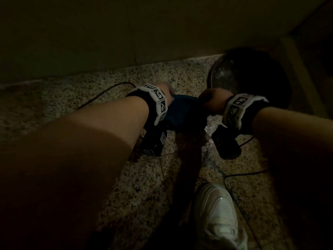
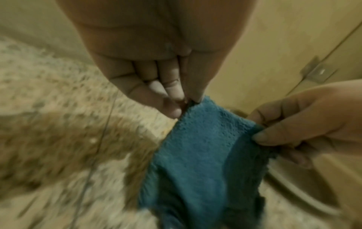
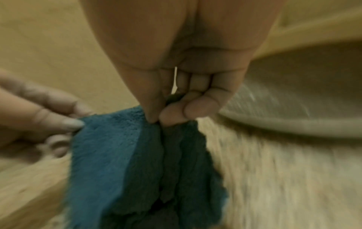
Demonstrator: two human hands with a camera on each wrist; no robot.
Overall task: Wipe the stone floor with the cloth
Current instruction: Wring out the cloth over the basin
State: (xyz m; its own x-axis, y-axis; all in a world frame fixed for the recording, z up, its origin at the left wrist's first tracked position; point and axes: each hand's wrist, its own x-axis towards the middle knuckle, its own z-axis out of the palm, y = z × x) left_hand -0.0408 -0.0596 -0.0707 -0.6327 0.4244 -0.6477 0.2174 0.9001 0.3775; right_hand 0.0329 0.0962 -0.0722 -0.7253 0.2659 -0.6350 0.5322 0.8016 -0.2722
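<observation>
Item 1, cloth point(image 2: 203, 155): blue terry, held up betw both my hands, upper edge stretched across, rest hanging down toward the stone floor point(image 1: 144, 177); in head view it sits dead centre, partly hidden behind my wrists; lower end blurred, can't tell if it touches the stone

Item 2, left hand point(image 2: 156, 65): pinches the cloth's upper corner at 11 o'clock of the fabric, thumb against fingertips, other fingers curled in; grip closed tight on the corner

Item 3, right hand point(image 3: 188, 74): pinches the opposite upper corner at 1 o'clock of the fabric, thumb and forefinger pressed together w/ cloth bunched betw them; also closed on it

Item 4, stone floor: speckled granite-type slabs, thin joint lines, a darker wet-looking patch at 9 o'clock in the left wrist view

Item 5, basin point(image 1: 243, 74): round, dark, on the floor at 1 o'clock from the cloth, near the wall point(image 1: 126, 29)

Item 6, shoe point(image 1: 216, 213): white, at 6 o'clock in the head view

Item 7, cables point(image 1: 100, 94): thin, black, trailing over the floor from both wrist units
</observation>
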